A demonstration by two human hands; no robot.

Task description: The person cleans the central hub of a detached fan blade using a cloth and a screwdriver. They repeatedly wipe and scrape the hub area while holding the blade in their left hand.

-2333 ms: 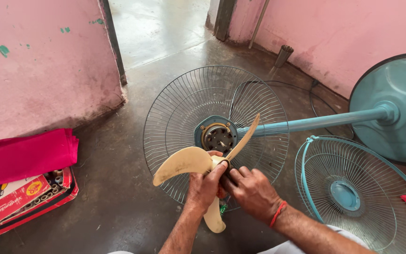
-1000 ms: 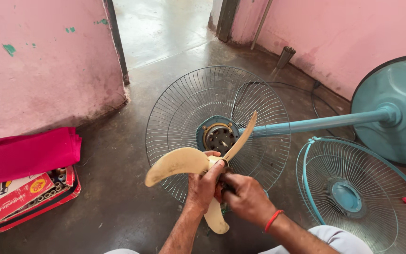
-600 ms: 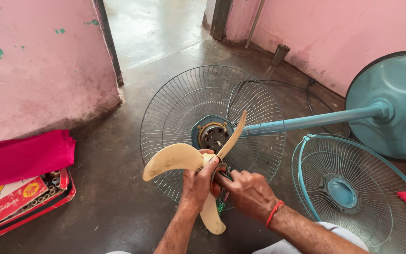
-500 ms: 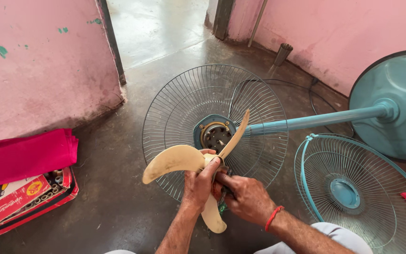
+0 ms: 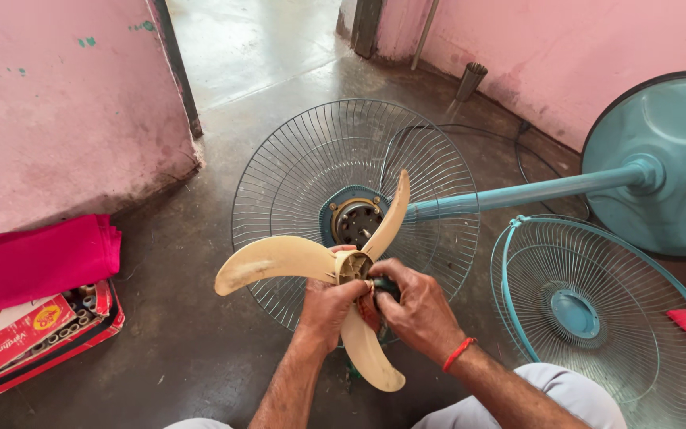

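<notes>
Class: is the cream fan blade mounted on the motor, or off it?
Off. Both hands hold the fan blade above the rear grille; the motor sits bare.

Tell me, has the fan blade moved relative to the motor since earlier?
No. The fan blade stays just in front of the motor on the rear grille; only the camera shifts slightly.

fan blade [image 5: 279,258] – cream | fan stand [image 5: 533,191] – teal | cloth [image 5: 33,258] – magenta
</notes>
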